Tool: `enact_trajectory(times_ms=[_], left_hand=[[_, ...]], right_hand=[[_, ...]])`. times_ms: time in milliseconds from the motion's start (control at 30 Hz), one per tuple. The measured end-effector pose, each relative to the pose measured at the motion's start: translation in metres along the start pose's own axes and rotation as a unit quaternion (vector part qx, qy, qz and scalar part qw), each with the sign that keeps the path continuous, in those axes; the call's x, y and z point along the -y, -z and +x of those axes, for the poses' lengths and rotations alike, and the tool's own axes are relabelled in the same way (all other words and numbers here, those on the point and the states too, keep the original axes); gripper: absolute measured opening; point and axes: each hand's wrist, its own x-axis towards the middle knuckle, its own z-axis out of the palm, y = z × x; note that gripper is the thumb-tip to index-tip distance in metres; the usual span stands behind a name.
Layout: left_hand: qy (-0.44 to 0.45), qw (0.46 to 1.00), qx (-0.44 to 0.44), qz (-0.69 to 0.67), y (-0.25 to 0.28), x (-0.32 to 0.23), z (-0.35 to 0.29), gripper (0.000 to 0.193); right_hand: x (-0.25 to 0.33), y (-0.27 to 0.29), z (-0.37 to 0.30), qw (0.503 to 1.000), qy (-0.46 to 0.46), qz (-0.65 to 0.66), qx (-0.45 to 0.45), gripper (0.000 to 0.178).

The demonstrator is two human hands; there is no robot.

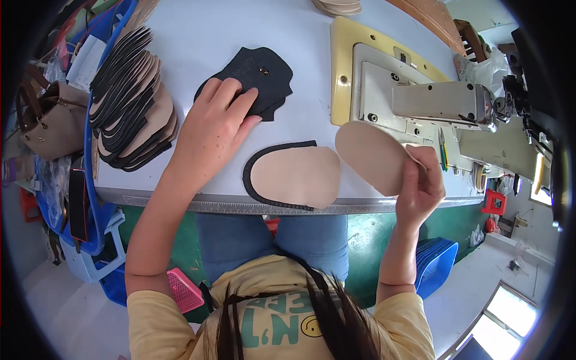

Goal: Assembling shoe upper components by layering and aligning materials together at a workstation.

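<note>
L hand (217, 123) lies on black pcs (273, 87), fingers bent, cannot tell if it grips; R hand (423, 183) pinches beige rounded pc (369, 155)

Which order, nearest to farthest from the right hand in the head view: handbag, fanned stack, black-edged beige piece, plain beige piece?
1. Plain beige piece: in the right hand.
2. Black-edged beige piece: front centre.
3. Fanned stack: left side.
4. Handbag: far left.

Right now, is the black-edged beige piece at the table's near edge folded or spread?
Spread: the beige piece lies flat on the table, its rounded outline showing, with no fold visible.
</note>
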Motion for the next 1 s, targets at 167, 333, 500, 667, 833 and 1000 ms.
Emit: enact_trajectory(times_ms=[167,333,500,667,833,1000], left_hand=[[-0.079,0.992,-0.098,-0.011,0.000,-0.023,-0.006,0.035],[0.065,0.995,-0.066,0.046,-0.001,-0.016,0.004,0.042],[0.037,0.997,-0.007,0.065,-0.002,0.004,0.007,0.039],[0.026,0.996,-0.044,0.071,0.007,0.006,0.008,0.031],[-0.114,0.984,-0.133,0.011,0.028,-0.035,-0.017,0.030],[-0.104,0.992,0.070,0.010,0.006,-0.058,-0.067,0.031]], right_hand=[[-0.009,0.014,-0.001,0.992,-0.102,-0.071,-0.026,0.017],[-0.017,0.013,-0.008,0.989,-0.149,0.023,-0.006,0.021],[-0.023,0.014,-0.011,0.988,-0.147,-0.021,0.045,0.018],[-0.030,0.020,-0.010,0.987,-0.123,-0.091,0.051,0.017],[-0.035,0.045,-0.013,0.988,-0.143,0.000,-0.053,0.019],[-0.028,0.031,-0.016,0.952,-0.260,0.152,-0.048,0.017]])
